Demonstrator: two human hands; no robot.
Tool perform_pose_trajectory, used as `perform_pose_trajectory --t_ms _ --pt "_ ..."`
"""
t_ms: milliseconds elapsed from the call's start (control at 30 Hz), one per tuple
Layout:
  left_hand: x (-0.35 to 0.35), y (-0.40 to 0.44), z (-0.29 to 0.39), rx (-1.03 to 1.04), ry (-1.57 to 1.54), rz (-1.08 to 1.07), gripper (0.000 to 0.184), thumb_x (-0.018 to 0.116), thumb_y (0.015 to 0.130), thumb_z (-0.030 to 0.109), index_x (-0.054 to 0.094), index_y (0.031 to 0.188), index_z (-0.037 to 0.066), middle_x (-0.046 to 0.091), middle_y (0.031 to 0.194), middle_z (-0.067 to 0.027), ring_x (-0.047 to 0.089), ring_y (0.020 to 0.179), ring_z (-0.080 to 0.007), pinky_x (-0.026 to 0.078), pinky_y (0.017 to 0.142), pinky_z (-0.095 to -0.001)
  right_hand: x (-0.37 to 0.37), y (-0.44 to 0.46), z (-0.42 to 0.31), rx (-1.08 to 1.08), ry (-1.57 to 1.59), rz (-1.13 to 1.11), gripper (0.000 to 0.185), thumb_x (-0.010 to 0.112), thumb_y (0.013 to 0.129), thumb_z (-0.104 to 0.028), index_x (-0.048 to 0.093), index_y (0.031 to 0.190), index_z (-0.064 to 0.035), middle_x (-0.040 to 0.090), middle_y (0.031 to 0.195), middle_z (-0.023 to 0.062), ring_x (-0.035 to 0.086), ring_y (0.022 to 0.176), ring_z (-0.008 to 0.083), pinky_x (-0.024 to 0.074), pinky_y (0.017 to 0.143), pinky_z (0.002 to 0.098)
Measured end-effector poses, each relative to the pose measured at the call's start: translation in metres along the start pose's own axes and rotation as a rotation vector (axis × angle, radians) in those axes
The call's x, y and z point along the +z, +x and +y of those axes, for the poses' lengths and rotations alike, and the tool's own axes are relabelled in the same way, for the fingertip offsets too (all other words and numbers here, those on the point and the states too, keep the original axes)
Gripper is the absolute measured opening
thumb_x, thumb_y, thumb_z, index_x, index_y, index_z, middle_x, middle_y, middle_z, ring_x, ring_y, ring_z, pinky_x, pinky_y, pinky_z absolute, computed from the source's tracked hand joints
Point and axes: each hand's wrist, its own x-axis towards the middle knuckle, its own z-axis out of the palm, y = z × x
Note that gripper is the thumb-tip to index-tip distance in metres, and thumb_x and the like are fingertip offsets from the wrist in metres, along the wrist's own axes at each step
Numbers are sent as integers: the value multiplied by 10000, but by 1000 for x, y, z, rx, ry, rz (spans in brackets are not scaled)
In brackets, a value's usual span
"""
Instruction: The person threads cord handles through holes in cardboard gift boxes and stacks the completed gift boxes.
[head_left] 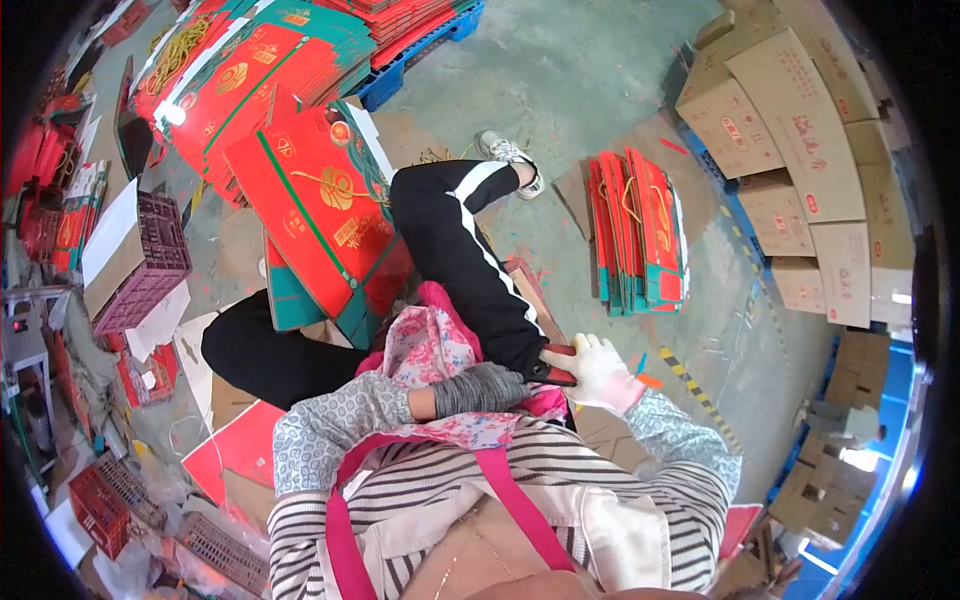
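My right hand, in a white glove, is closed around a hand tool with red handles and a black head. It is beside my right knee, above my lap. My left hand, in a dark grey glove, lies over the pink floral apron with its fingers bunched and pointing at the tool. What is under those fingers is hidden. In front of my lap, between my legs, leans a flat red and green gift bag with gold print.
Tall stacks of red and green bags stand on a blue pallet. A smaller pile of bags stands on the floor at right. Cardboard boxes are stacked at far right. Plastic crates stand at left.
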Motion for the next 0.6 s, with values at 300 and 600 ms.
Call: perform_pose_trajectory --t_ms 300,600 --pt "-19 -36 30 -222 -402 375 355 518 882 417 595 971 81 589 695 -150 607 646 -315 483 589 -406 33 34 -64 159 125 347 483 714 647 -407 550 1012 -136 503 996 158 516 951 337 436 745 455" --pt "-32 -8 34 -581 -221 22 550 455 856 516 569 944 -15 624 774 -247 629 747 -394 486 667 -490 54 10 -66 439 201 129 563 633 718 -450 491 1088 -50 498 1073 238 567 952 401 470 799 479"
